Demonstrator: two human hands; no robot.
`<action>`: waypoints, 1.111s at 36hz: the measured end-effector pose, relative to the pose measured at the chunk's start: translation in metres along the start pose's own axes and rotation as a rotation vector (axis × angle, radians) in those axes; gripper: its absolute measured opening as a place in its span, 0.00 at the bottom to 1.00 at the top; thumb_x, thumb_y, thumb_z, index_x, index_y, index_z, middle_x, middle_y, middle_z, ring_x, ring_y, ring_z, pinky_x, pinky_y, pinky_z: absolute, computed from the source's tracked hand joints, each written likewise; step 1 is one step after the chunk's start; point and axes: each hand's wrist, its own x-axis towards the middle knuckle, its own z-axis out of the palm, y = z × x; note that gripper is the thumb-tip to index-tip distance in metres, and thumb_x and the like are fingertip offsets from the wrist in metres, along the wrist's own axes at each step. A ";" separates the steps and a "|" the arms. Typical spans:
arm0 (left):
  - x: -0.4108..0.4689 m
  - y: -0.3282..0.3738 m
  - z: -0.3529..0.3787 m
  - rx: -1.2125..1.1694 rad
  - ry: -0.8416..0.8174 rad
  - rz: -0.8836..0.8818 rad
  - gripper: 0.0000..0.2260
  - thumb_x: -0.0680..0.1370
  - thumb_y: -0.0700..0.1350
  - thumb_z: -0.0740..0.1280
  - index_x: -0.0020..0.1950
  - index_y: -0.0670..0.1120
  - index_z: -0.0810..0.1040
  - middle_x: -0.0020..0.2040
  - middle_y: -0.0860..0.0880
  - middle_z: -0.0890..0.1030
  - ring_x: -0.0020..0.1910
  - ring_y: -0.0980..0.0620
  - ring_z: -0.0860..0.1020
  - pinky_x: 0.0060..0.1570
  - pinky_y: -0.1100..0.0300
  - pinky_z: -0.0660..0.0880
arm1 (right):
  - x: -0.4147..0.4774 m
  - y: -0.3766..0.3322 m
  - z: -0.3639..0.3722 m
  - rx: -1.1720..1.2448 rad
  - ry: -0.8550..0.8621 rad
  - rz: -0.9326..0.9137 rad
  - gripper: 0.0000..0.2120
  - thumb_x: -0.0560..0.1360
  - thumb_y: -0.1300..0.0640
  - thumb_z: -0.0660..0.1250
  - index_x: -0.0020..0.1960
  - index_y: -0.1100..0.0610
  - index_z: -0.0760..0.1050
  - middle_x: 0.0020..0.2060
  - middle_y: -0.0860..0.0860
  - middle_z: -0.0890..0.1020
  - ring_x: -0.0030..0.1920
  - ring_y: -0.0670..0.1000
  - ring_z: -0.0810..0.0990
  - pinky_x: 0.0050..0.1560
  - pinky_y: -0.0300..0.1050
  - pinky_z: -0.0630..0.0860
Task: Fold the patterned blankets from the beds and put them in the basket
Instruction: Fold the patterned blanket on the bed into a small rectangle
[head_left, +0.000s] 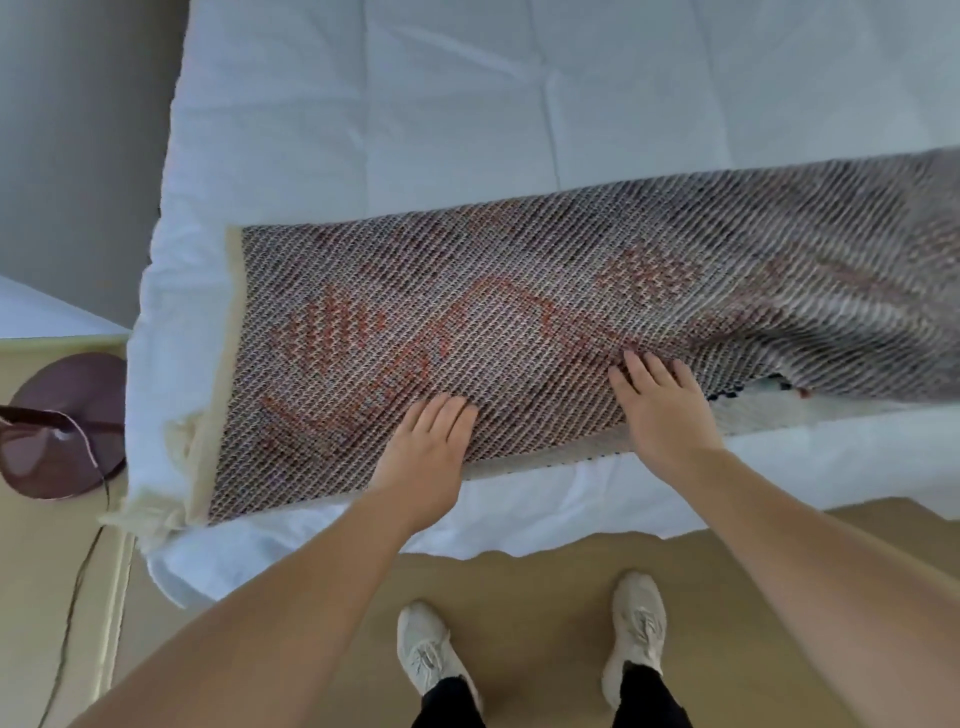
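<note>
A patterned blanket (519, 312), grey weave with orange-red motifs and a cream border, lies folded lengthwise as a long strip across the near edge of the white bed (415, 104). It runs out of view on the right. My left hand (426, 447) rests flat on its near edge, fingers together. My right hand (660, 405) lies flat further right with fingers slightly spread, beside a raised wrinkle where a lower layer shows. Neither hand grips the fabric. No basket is in view.
A dark red lamp (57, 431) with a cord stands on a pale bedside surface at the left. The tan floor (519, 597) and my two shoes are below the bed edge. Grey wall at the upper left.
</note>
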 end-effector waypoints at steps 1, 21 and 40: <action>0.010 0.014 -0.001 0.011 0.009 0.025 0.28 0.83 0.45 0.49 0.77 0.43 0.37 0.79 0.45 0.41 0.77 0.45 0.38 0.73 0.51 0.33 | 0.000 0.010 0.005 0.002 0.011 0.005 0.29 0.82 0.57 0.51 0.79 0.56 0.43 0.78 0.56 0.46 0.77 0.58 0.47 0.76 0.57 0.48; 0.091 0.160 -0.024 -0.064 -0.013 0.006 0.28 0.82 0.40 0.48 0.77 0.44 0.36 0.77 0.48 0.33 0.73 0.52 0.29 0.73 0.53 0.33 | -0.028 0.173 0.068 0.050 0.016 -0.059 0.27 0.81 0.59 0.47 0.78 0.59 0.43 0.78 0.54 0.45 0.78 0.53 0.44 0.77 0.52 0.45; 0.197 0.217 -0.056 -0.159 0.143 -0.175 0.31 0.80 0.62 0.40 0.78 0.48 0.38 0.79 0.45 0.38 0.77 0.45 0.37 0.74 0.44 0.37 | 0.050 0.217 0.085 0.232 0.177 -0.058 0.35 0.78 0.35 0.36 0.79 0.53 0.40 0.78 0.54 0.42 0.78 0.55 0.40 0.76 0.58 0.42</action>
